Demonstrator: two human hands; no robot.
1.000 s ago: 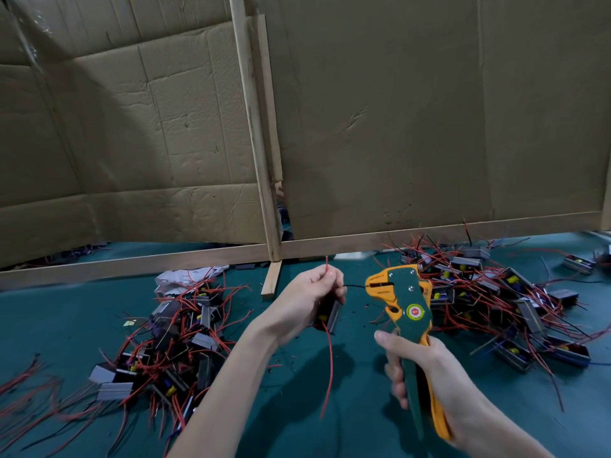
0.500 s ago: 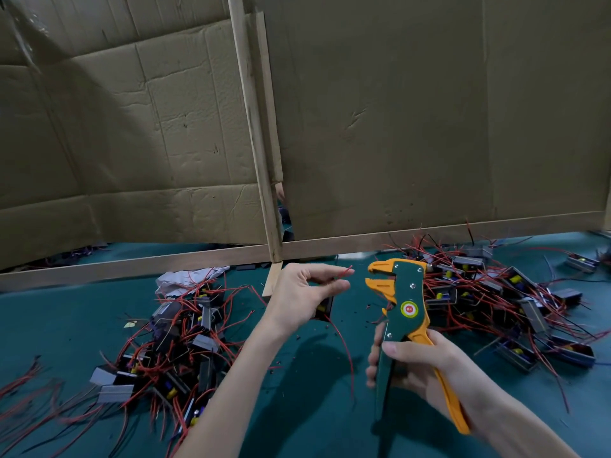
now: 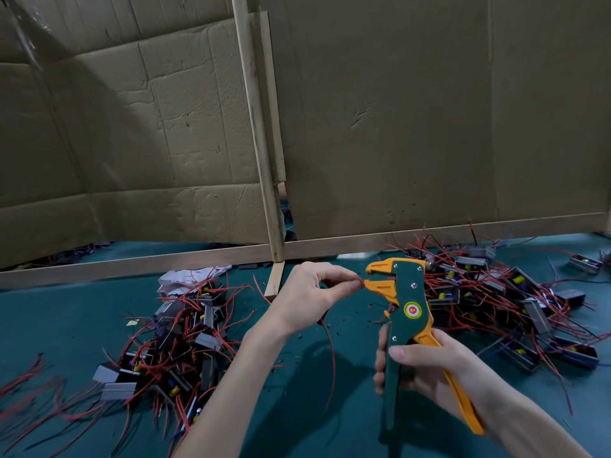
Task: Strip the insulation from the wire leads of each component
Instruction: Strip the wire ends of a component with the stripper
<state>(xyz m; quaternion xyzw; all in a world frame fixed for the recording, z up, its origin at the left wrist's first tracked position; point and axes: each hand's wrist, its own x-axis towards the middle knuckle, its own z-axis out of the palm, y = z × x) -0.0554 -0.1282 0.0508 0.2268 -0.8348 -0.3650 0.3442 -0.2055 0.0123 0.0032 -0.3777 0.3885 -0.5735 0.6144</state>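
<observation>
My left hand (image 3: 310, 292) pinches the tip of a red wire lead (image 3: 362, 280) between thumb and forefinger and holds it in the open orange jaws of a green and orange wire stripper (image 3: 405, 312). The small dark component is mostly hidden under my palm, and a second red lead (image 3: 332, 352) hangs down from it. My right hand (image 3: 426, 368) grips the stripper's handles, which stand spread apart. The tool is upright, jaws pointing left.
A pile of grey components with red leads (image 3: 185, 335) lies at the left, another pile (image 3: 496, 299) at the right on the teal table (image 3: 314, 408). Behind stand cardboard walls (image 3: 396, 110) on a wooden frame (image 3: 261, 143). Black insulation bits (image 3: 362, 314) dot the cloth.
My left hand has let the first lead drop and brought a red lead's tip to the stripper's jaws. My right hand has raised and turned the tool upright, with its jaws now open.
</observation>
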